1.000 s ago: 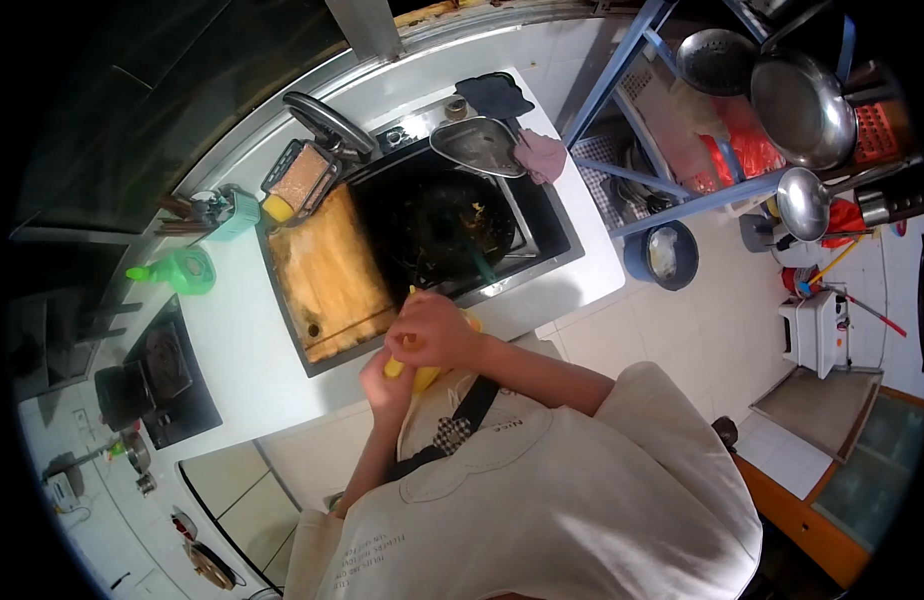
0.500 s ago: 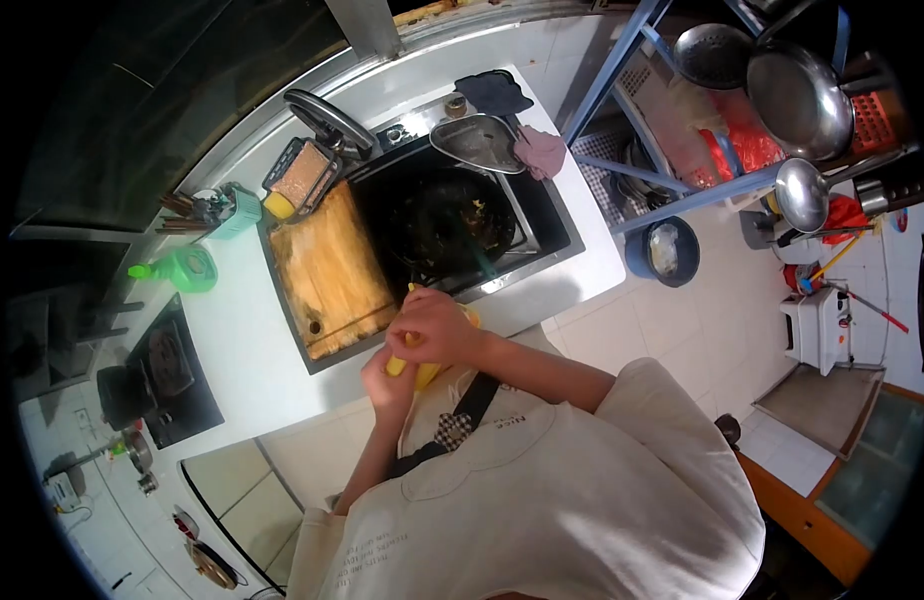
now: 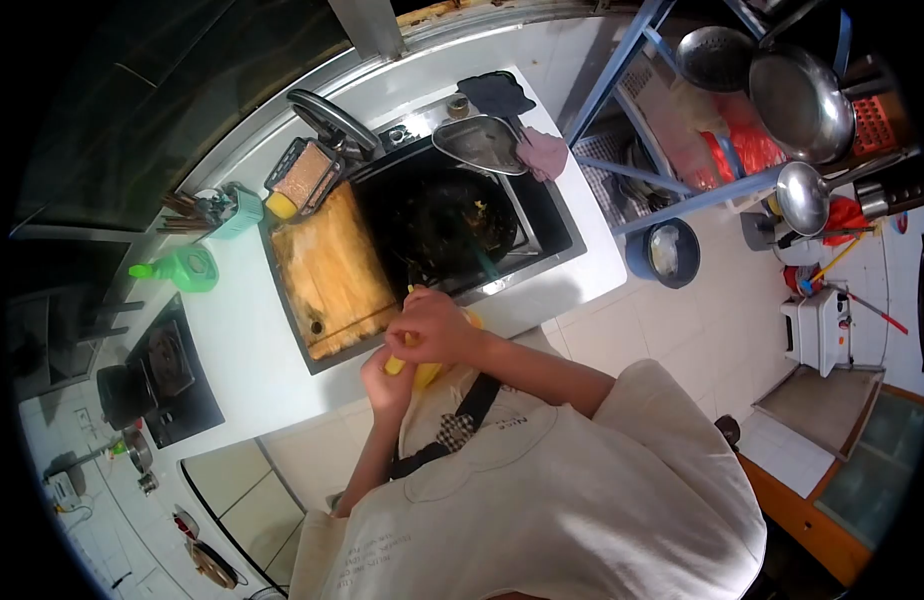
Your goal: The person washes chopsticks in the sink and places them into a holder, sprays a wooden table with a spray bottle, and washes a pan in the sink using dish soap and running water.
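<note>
Close to the sink's front edge, my left hand (image 3: 384, 383) and my right hand (image 3: 434, 325) are both closed on a bunched yellow cloth (image 3: 427, 374). My right hand sits above and slightly right of my left. Parts of the cloth show between and beside the fingers; the rest is hidden. Beyond the hands, a dark wok (image 3: 457, 225) with food scraps lies in the black sink (image 3: 554, 225). A wooden cutting board (image 3: 332, 270) covers the sink's left part.
A faucet (image 3: 332, 118), a sponge rack (image 3: 304, 175) and a green bottle (image 3: 187, 268) stand along the counter. A strainer basket (image 3: 479, 145) and a pink cloth (image 3: 542, 153) lie at the sink's back right. A bucket (image 3: 637, 250) is on the floor by the blue shelf (image 3: 672, 200).
The view has shifted very slightly. Both hands keep their grip on the yellow cloth in nearly the same place.
</note>
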The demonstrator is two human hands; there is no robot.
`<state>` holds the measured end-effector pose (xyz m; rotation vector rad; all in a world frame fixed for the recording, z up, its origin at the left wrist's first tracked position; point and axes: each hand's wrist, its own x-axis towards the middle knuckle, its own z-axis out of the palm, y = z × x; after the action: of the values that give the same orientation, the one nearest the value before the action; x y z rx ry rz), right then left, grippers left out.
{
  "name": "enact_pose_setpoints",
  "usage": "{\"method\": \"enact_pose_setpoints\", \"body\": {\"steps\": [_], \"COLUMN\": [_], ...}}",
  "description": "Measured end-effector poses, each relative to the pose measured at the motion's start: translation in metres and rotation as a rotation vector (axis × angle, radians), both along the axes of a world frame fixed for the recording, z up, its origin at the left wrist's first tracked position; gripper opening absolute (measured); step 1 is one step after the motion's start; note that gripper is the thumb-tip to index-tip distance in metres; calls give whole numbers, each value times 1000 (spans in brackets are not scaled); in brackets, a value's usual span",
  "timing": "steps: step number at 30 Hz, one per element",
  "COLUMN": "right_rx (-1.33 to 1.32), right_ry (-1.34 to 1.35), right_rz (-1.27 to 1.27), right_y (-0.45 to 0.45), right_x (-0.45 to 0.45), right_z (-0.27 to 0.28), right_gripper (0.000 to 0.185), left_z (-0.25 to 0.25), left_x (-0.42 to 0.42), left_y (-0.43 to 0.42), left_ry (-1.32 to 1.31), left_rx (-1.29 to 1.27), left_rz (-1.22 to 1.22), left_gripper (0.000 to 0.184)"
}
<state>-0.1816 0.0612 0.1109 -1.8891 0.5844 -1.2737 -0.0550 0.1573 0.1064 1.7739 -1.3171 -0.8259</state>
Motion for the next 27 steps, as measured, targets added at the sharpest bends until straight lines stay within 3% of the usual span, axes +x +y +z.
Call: {"method": "enact_pose_setpoints", "body": {"steps": [4,6,11,13,17,27], "right_rx": [-35,-68,-107,-2,226,247], "right_ry": [55,39,-75,70,438,747], "right_rz": [-31,-37,-372,-456,-462,-337], "right_y": [2,8,3,-8,-34,-36], "right_x": [-5,-11,-38,-56,-82,-73], "right_z": [3,7,21,5,-66,-113], "right_gripper": [9,8,11,14,12,13], "left_z": [9,9,36,47,86,95], "left_x": [2,2,10,31,68,153], "left_y": [-3,-1,10,18,35,64], "left_ry": [-86,-53,-210,74,156,-140], "left_rx": [145,126,173,17,21,-106], "left_rz": [-16,-68,-58,174,416,667], "left_gripper": [20,29,40,39,36,35]}}
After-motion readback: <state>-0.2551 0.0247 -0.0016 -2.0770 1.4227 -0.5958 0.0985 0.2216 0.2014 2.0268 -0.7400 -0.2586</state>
